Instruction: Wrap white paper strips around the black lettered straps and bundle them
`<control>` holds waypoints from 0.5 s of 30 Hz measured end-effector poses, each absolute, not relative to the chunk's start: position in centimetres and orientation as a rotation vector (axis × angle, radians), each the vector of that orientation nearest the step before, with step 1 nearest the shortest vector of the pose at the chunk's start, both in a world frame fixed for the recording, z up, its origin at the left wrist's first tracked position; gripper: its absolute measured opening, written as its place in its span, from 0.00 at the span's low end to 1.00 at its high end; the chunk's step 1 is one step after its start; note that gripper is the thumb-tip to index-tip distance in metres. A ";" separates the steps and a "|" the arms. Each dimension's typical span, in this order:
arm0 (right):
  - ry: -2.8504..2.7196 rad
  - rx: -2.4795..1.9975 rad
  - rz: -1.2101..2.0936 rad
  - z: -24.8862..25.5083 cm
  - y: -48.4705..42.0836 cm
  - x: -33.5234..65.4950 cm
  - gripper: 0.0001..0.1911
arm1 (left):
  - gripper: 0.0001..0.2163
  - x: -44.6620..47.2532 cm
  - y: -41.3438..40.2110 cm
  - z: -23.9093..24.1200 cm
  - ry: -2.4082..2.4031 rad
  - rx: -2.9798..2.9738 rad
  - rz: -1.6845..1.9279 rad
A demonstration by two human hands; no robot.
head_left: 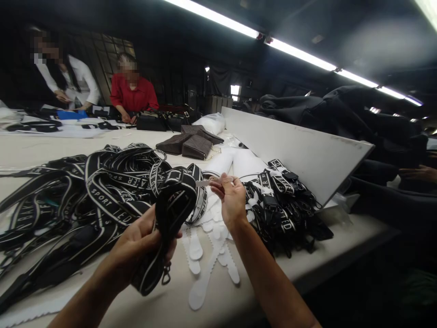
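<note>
My left hand (141, 241) is wrapped round a folded black strap (175, 200) with pale lettering and edge lines; a metal clip (165, 275) dangles from its lower end. My right hand (232, 196) pinches a thin whitish strip (205, 183) whose left end reaches the upper part of the folded strap. Whether the strip goes round the strap or only touches it, I cannot tell. Below my hands lie several white strips with notched edges and rounded ends (196, 294). A large tangle of lettered straps (102, 191) spreads to the left of my left hand.
Bundled straps (283, 205) are heaped on the right, before a slanted white board (293, 141). Dark brown quilted bags (196, 145) lie farther back on the table (164, 305). Two people, one in a red top (134, 93), work across the table. Dark fabric (341, 114) is piled behind the board.
</note>
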State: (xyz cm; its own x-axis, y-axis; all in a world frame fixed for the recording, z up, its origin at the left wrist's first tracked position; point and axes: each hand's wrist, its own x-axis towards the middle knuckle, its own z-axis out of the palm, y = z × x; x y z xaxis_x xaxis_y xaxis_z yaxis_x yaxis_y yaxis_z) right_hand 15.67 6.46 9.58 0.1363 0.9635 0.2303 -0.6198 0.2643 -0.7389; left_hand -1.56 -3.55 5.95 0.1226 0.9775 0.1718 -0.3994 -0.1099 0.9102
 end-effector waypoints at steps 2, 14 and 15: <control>-0.721 -0.524 1.275 9.2 6.1 15.2 0.14 | 0.42 -1.2 -3.3 5.8 0.747 1.069 1.359; -1.446 -0.824 1.239 4.5 2.5 15.7 0.16 | 0.22 -2.6 -1.7 4.9 0.849 0.900 1.344; -1.544 -0.852 1.142 4.3 2.3 15.9 0.14 | 0.22 -2.5 -1.7 5.0 0.851 0.897 1.318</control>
State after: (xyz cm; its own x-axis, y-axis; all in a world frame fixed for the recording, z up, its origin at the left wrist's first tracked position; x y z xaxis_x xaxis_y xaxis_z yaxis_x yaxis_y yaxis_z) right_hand 15.91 2.33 4.33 -0.2577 0.9177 0.3022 -0.0203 0.3076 -0.9513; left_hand -2.54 -1.72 5.01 0.0701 0.9975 -0.0113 -0.4209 0.0398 0.9062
